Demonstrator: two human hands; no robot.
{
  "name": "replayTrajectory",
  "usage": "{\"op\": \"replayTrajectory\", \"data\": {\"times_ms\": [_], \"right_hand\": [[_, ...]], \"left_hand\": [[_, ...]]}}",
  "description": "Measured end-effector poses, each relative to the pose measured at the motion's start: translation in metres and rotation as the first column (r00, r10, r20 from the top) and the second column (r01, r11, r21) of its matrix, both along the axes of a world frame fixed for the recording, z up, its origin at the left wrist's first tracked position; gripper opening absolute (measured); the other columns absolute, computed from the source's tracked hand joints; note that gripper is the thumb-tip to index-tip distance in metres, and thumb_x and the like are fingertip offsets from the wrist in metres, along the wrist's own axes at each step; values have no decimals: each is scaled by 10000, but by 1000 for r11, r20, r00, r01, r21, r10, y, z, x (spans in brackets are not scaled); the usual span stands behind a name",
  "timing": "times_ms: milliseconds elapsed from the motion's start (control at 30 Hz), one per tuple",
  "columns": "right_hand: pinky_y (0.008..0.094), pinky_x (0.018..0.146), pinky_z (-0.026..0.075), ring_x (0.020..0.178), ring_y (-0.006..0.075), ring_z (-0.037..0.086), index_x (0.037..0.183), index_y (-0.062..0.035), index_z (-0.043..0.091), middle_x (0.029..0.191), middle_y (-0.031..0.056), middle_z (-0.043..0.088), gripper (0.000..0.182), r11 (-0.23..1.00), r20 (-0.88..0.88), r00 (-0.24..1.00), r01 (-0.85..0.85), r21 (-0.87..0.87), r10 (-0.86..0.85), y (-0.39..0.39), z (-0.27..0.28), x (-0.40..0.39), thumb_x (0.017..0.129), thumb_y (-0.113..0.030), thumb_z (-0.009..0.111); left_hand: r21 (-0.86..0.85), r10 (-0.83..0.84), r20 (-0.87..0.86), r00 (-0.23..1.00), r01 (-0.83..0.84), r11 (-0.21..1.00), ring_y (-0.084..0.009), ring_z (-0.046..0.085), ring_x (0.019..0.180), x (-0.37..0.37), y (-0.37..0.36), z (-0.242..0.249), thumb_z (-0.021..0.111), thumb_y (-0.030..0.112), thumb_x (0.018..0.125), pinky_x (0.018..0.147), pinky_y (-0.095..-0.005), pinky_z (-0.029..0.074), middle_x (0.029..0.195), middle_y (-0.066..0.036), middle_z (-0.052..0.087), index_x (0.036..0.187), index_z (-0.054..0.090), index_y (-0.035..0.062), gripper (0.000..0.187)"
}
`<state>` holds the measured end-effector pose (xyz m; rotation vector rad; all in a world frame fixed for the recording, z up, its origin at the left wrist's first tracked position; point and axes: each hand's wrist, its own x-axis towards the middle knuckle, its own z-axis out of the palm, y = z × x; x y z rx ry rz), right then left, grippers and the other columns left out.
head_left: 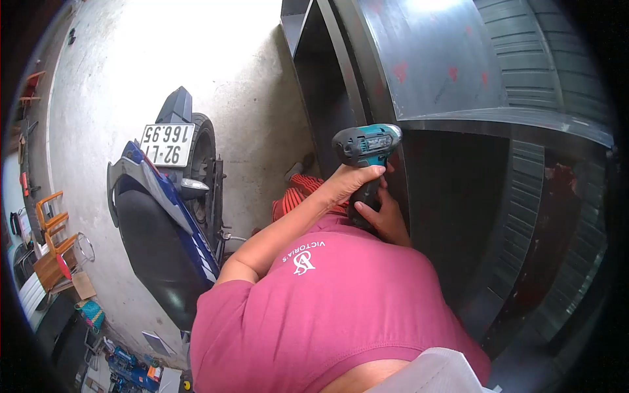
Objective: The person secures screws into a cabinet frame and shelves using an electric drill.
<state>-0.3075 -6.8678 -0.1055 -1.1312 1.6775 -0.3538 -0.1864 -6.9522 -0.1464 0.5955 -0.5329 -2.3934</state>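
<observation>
gripping the drill (367, 144), left hand (354, 182) and right hand (388, 215) both clamp its handle (363, 195).

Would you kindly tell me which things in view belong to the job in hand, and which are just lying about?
Seemingly in use: power drill, in left hand and right hand; metal structure beside it.
Seemingly apart: motorbike, wooden chair, woven bag.

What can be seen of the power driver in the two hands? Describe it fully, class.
The power driver has a teal and black housing, seemingly plastic, with a patch of small, unreadable marking. Its nose points right, beside the dark frame; any contact or bit cannot be made out. The black handle runs down towards the pink shirt. The left hand grips just below the housing; the right hand holds lower down.
</observation>
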Motion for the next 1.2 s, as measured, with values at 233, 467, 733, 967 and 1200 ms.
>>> {"op": "replayTrajectory", "data": {"times_ms": [233, 467, 733, 967, 1200], "right_hand": [[383, 911, 391, 1099, 375, 496, 1393, -41, 120, 1188, 256, 494, 864, 995, 19, 1000, -1, -97, 3, 0, -10, -2, 763, -357, 620], [375, 897, 401, 1073, 372, 515, 1380, -34, 172, 1145, 253, 523, 836, 996, -47, 998, -33, -78, 30, -3, -3, 1, 755, -345, 631], [376, 891, 410, 1049, 307, 543, 1279, -11, 330, 1122, 209, 541, 691, 995, 52, 998, 29, -94, -24, -12, -14, 13, 728, -256, 668], [366, 900, 402, 1070, 282, 530, 1288, -19, 306, 1126, 189, 540, 715, 998, 169, 986, 12, -64, -1, -39, -3, 21, 715, -237, 673], [354, 880, 409, 1036, 304, 545, 1283, -15, 318, 1070, 192, 572, 697, 997, 236, 972, 25, -72, -8, -104, 1, 39, 727, -267, 654]], "left_hand": [[64, 3, 28, 1000, -4, 998, -125, 566, 747, -5, 4, -8, 634, 186, 794, 634, -270, 499, 871, -46, 599, 971, 578, 43, 235], [51, 15, 30, 999, -17, 999, -119, 555, 762, -2, 0, -2, 623, 172, 797, 667, -270, 479, 868, -37, 592, 973, 578, 43, 223], [-3, -83, 80, 993, 84, 996, -115, 542, 769, 14, -20, 7, 607, 158, 786, 698, -273, 458, 883, -46, 591, 1004, 572, 32, 255], [-8, -137, 159, 978, 140, 990, -98, 544, 753, 30, -42, 28, 602, 164, 800, 682, -260, 454, 803, -30, 581, 1013, 574, 47, 244], [7, -57, 108, 993, 56, 998, -98, 559, 769, 46, -98, 19, 602, 148, 795, 675, -240, 482, 798, -30, 575, 1004, 568, 28, 243]]}}
